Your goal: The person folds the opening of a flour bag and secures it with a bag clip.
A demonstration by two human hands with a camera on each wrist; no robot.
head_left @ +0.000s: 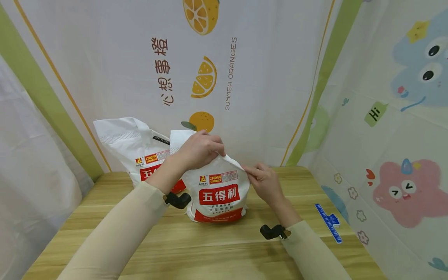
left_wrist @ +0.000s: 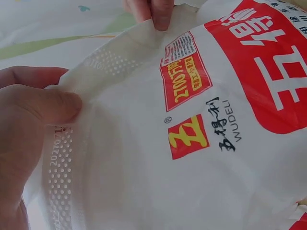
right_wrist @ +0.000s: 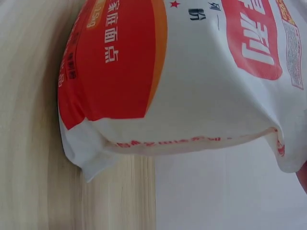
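A white and red flour bag (head_left: 217, 210) stands upright on the wooden table in the head view. My left hand (head_left: 202, 149) pinches its top edge; in the left wrist view the thumb (left_wrist: 64, 106) lies over the perforated seam, with fingers behind it. At the bag's upper right corner, my right hand (head_left: 264, 182) pinches the edge between thumb and fingers. The right wrist view shows the bag's lower side and bottom (right_wrist: 115, 72), with only a bit of a fingertip at the right border. A second, similar bag (head_left: 122, 142) leans behind on the left, partly hidden by my left arm.
On the right of the table (head_left: 196, 256) lies a blue ruler-like strip (head_left: 328, 223). A black strip (head_left: 161, 140) rests against the rear bag. Printed curtains (head_left: 266, 77) hang behind the table and at its sides. Black camera mounts (head_left: 177, 200) sit on both wrists.
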